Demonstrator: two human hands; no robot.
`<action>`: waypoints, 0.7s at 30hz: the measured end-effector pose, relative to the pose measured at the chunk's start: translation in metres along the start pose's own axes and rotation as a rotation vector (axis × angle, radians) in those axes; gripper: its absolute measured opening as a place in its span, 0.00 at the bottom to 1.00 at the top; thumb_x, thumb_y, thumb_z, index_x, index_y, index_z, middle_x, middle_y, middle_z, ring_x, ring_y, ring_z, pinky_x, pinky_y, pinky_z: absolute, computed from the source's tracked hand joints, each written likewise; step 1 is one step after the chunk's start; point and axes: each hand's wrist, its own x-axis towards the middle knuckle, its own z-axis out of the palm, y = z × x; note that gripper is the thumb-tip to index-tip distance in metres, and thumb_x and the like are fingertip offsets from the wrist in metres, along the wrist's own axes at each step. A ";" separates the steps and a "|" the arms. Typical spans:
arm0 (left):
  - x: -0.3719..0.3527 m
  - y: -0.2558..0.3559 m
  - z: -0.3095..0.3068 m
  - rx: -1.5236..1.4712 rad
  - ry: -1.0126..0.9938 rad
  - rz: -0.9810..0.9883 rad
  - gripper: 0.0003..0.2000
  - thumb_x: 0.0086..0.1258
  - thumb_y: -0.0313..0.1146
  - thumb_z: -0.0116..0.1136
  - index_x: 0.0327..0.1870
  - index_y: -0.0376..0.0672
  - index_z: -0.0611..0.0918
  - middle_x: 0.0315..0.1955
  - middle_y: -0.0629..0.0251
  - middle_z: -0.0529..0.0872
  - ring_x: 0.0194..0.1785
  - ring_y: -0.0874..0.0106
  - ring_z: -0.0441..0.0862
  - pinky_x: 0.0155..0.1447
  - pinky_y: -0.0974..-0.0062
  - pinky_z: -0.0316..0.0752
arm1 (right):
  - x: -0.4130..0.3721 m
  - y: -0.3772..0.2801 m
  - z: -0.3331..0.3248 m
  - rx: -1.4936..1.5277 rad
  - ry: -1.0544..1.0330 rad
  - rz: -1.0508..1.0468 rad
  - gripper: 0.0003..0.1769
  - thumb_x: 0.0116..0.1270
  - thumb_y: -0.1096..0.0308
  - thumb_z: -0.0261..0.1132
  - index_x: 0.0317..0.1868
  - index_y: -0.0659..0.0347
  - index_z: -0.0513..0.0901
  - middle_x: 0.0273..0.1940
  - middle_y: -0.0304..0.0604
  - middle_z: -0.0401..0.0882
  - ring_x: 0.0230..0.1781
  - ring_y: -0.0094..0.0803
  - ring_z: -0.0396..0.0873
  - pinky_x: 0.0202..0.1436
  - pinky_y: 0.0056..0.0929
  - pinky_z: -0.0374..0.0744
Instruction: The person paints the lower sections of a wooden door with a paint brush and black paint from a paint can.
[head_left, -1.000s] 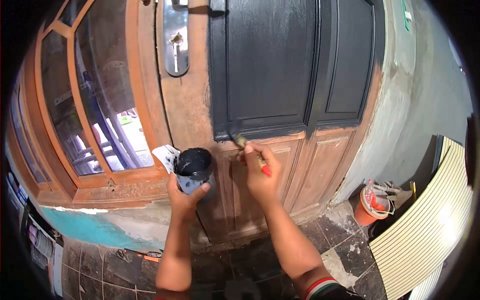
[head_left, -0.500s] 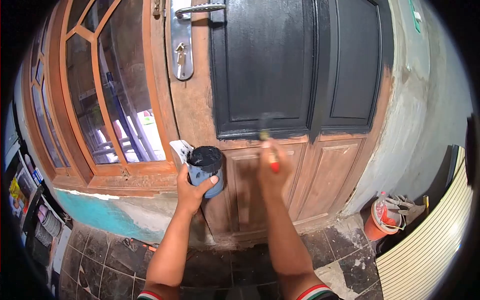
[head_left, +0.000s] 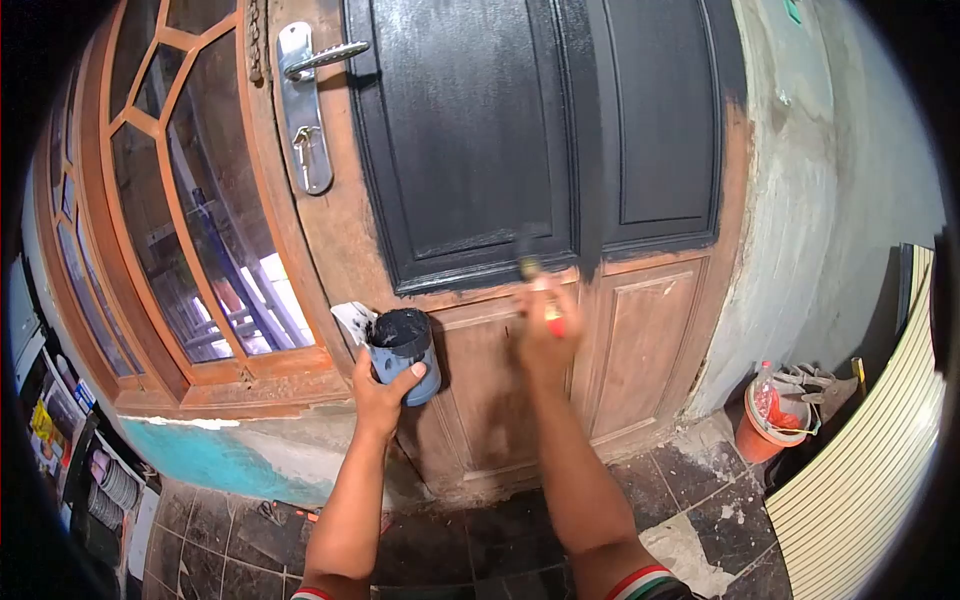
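Observation:
My left hand (head_left: 380,395) is wrapped round a blue-grey paint can (head_left: 412,375) smeared with black paint. A white piece with black smears (head_left: 352,320) sticks up beside the can's rim. In my right hand (head_left: 548,335) is a paintbrush (head_left: 543,285) with a red-ended handle, its bristles blurred by motion against the lower edge of the black panel. The wooden door (head_left: 500,375) has dark upper panels (head_left: 460,130) with a wet shine, while its lower panels are bare brown wood.
A metal door handle plate (head_left: 303,110) with keys is at upper left, beside a glazed wooden window (head_left: 215,200). On the tiled floor, an orange bucket (head_left: 765,430) and ribbed cream panels (head_left: 860,400) stand at right. Tools (head_left: 285,513) lie below the window.
The view has tilted, so the door and handle appear farther left. The brush stays at the panel's lower edge, still blurred. Both hands keep their holds.

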 end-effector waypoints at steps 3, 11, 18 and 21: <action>0.000 -0.006 0.002 0.020 -0.017 -0.005 0.30 0.62 0.32 0.84 0.65 0.39 0.82 0.56 0.62 0.90 0.58 0.68 0.87 0.67 0.66 0.81 | -0.020 -0.027 0.011 0.040 -0.187 0.169 0.16 0.85 0.66 0.67 0.59 0.70 0.90 0.40 0.44 0.93 0.41 0.26 0.88 0.46 0.26 0.83; 0.002 -0.005 -0.006 0.017 0.001 0.007 0.32 0.62 0.32 0.84 0.67 0.39 0.82 0.57 0.62 0.90 0.58 0.68 0.87 0.68 0.66 0.80 | 0.003 -0.021 -0.003 -0.028 0.080 -0.007 0.16 0.85 0.65 0.65 0.61 0.70 0.90 0.41 0.46 0.94 0.41 0.27 0.90 0.44 0.26 0.84; 0.001 -0.008 -0.009 0.037 0.002 0.007 0.31 0.63 0.33 0.84 0.66 0.38 0.82 0.57 0.62 0.90 0.59 0.68 0.87 0.69 0.65 0.80 | 0.002 -0.017 0.000 0.060 0.126 0.067 0.18 0.84 0.65 0.66 0.61 0.72 0.89 0.40 0.46 0.93 0.41 0.28 0.91 0.45 0.26 0.84; 0.000 -0.008 -0.010 0.043 -0.006 0.023 0.31 0.63 0.34 0.84 0.66 0.38 0.82 0.57 0.62 0.90 0.58 0.68 0.87 0.68 0.66 0.80 | -0.002 -0.007 -0.004 0.019 0.124 0.075 0.18 0.84 0.64 0.67 0.61 0.72 0.89 0.42 0.46 0.93 0.42 0.28 0.90 0.45 0.27 0.84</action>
